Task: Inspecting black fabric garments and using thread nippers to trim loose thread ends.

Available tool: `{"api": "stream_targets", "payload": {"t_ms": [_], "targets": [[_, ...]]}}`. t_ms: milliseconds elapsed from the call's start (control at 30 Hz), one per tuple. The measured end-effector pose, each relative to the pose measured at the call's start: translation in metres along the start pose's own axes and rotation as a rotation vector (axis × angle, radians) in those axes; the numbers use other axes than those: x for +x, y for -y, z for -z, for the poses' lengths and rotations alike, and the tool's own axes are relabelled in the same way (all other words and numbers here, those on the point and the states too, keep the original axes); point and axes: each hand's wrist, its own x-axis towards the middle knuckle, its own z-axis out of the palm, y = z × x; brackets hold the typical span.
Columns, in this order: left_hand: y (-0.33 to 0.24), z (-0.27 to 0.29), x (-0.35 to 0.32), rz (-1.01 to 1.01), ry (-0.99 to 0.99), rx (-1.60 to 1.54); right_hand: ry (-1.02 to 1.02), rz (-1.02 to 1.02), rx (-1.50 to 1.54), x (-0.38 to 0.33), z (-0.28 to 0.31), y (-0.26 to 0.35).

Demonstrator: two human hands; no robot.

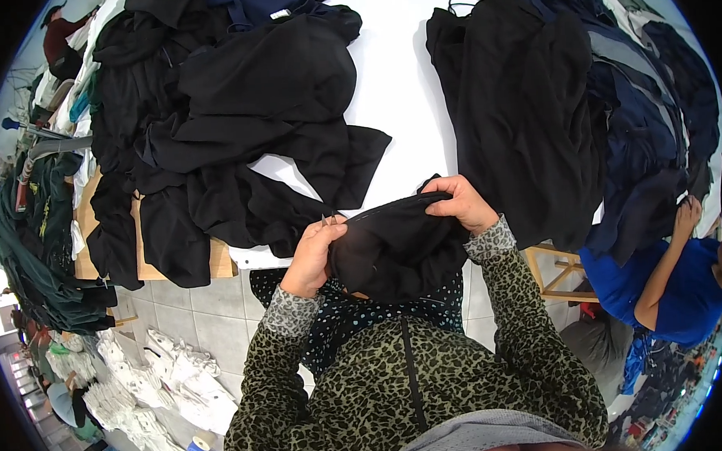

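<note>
A black fabric garment [395,252] is stretched between my two hands, over the near edge of the white table. My left hand [315,254] is closed on its left end; small pointed metallic tips [326,221] stick up at the fingers, and the rest of that tool is hidden. At the other end, my right hand [463,204] pinches the upper edge between thumb and fingers. A pale stitched line runs along this edge. The lower part of the cloth hangs in folds toward my lap.
Black garments [267,75] are heaped on the left of the white table [402,68]. Another black pile [523,119] and navy garments [637,121] lie on the right. At the right, a person in blue [666,291] handles navy cloth. White pieces [172,366] lie low at the left.
</note>
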Motion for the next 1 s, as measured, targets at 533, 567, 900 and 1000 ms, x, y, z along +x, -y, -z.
{"api": "stream_targets", "payload": {"t_ms": [533, 567, 900, 1000], "targets": [[-0.024, -0.039, 0.028, -0.729, -0.111, 1.208, -0.132, -0.044, 0.059, -0.002, -0.019, 0.006], [-0.025, -0.047, 0.029, -0.695, -0.069, 1.244, -0.134, -0.045, 0.058, -0.003, -0.019, 0.006], [-0.016, -0.045, 0.065, 0.099, 0.254, 0.707, -0.119, -0.093, 0.266, -0.002, -0.01, -0.003], [-0.015, -0.044, 0.065, 0.147, 0.249, 0.646, -0.104, -0.096, 0.276, -0.001, -0.008, -0.008]]}}
